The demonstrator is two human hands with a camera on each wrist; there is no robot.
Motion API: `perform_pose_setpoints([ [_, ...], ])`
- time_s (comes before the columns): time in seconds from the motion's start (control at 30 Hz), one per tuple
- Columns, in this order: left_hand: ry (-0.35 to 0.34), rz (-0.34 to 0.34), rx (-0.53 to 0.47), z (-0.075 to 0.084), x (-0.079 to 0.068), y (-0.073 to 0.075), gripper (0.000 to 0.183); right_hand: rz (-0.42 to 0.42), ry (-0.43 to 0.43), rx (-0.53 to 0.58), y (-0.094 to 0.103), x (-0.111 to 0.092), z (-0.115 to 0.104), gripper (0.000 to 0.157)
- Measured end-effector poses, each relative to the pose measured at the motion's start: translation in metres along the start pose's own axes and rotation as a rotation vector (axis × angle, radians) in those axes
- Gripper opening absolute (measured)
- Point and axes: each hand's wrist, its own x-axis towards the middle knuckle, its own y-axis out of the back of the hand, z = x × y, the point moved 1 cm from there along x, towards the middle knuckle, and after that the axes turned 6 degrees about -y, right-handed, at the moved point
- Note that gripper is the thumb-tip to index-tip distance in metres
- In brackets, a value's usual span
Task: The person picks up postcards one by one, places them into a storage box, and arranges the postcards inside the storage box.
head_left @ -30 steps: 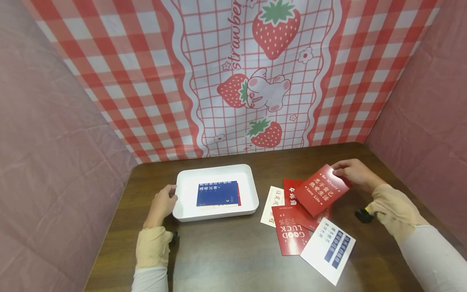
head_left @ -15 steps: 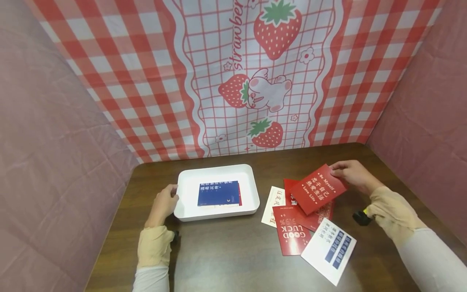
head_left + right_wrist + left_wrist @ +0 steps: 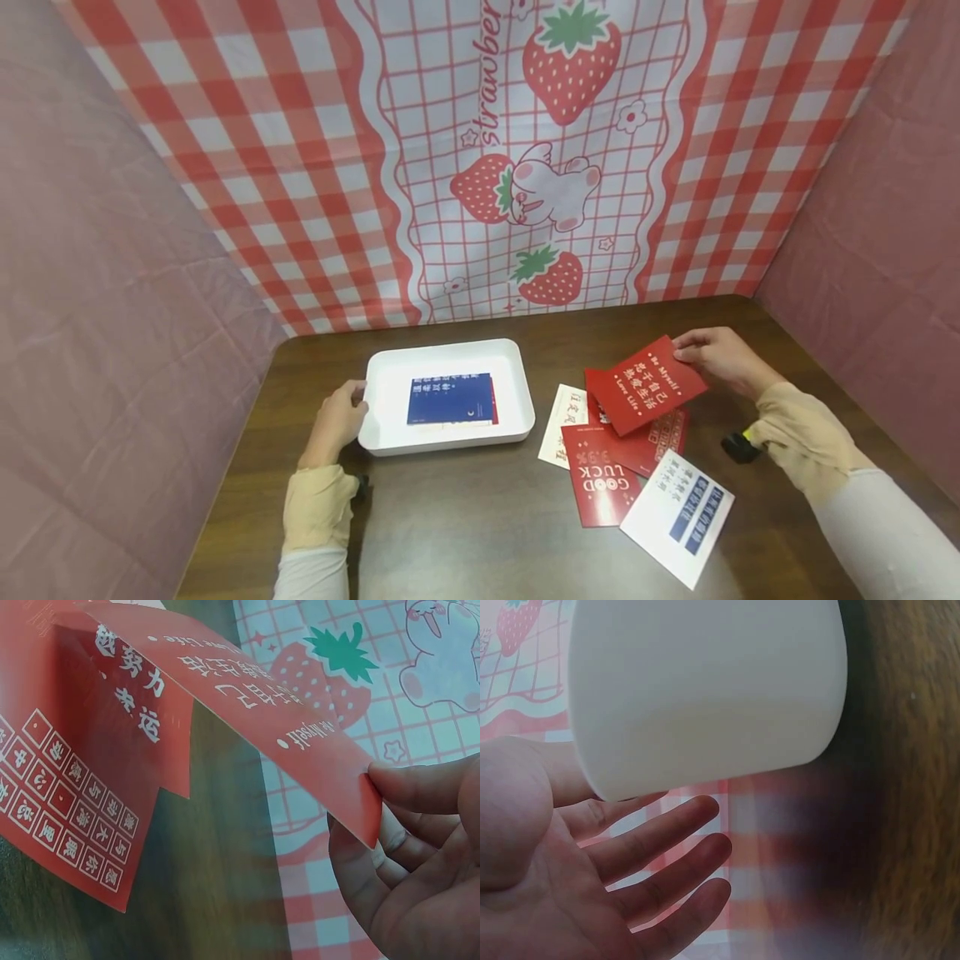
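My right hand (image 3: 722, 357) pinches a red card (image 3: 649, 385) by its upper right corner, thumb on the printed face. In the right wrist view this card (image 3: 247, 697) bends slightly and is tilted over another red card (image 3: 82, 817). A "GOOD LUCK" red card (image 3: 603, 487), a cream card (image 3: 558, 442) and a white card with blue bands (image 3: 678, 517) overlap around it. At the left, my left hand (image 3: 337, 421) holds the left rim of a white tray (image 3: 382, 367); in the left wrist view the other fingers (image 3: 682, 866) extend beside its wall. A blue card (image 3: 448, 400) lies in the tray.
Under the blue card, edges of a red and a pale card show. The brown wooden table (image 3: 450, 525) ends at a strawberry-print cloth (image 3: 555, 200) hung behind. Pink cloth (image 3: 135, 292) closes off both sides.
The red card in my right hand has shifted a little left and up over the pile, baring more of the red card beneath. My left hand and the tray stay almost in place.
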Motion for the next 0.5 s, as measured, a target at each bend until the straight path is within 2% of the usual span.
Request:
perform_pose_setpoints([
  [0.27, 0.008, -0.005, -0.003, -0.0013, 0.0014, -0.0007, 0.046, -0.008, 0.014, 0.008, -0.0024, 0.0023, 0.0001, 0.044],
  [0.5, -0.001, -0.001, 0.010, -0.0018, 0.0021, -0.0005, 0.047, -0.050, 0.010, 0.152, -0.0058, 0.0043, -0.0014, 0.046],
])
